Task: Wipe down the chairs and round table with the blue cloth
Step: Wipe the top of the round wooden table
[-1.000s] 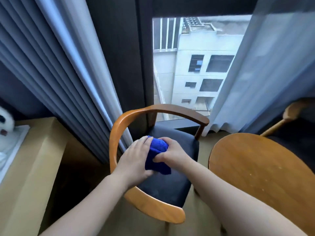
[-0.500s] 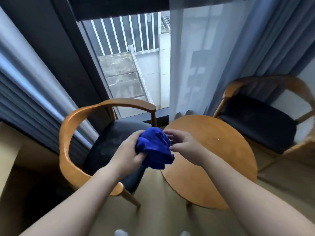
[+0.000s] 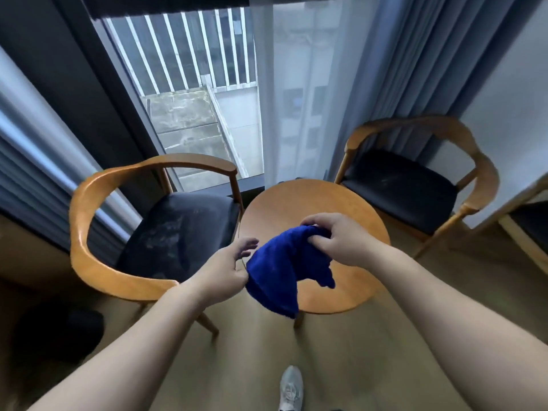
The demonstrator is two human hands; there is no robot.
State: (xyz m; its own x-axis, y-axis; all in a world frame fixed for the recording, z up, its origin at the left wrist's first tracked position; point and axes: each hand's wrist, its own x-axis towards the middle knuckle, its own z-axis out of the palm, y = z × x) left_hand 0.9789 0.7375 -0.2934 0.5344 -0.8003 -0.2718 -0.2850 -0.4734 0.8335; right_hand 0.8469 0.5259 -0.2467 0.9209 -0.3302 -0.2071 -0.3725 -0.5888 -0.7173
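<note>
The blue cloth (image 3: 278,271) hangs bunched in the air over the near left edge of the round wooden table (image 3: 296,203). My right hand (image 3: 341,238) grips its upper end. My left hand (image 3: 228,268) pinches its left edge at the thumb, with the other fingers stretched out. A wooden armchair with a dark, dusty-looking seat (image 3: 178,232) stands left of the table. A second chair of the same kind (image 3: 400,188) stands behind the table on the right.
A floor-length window with a railing (image 3: 189,84) and curtains (image 3: 385,69) lies behind the furniture. Another wooden piece (image 3: 522,229) juts in at the right edge. My shoe (image 3: 292,390) is on the floor in front of the table.
The cloth came off the left chair's seat and now hangs over the table's edge. My right hand took hold of its top and my left hand's grip loosened. The view swung right and down.
</note>
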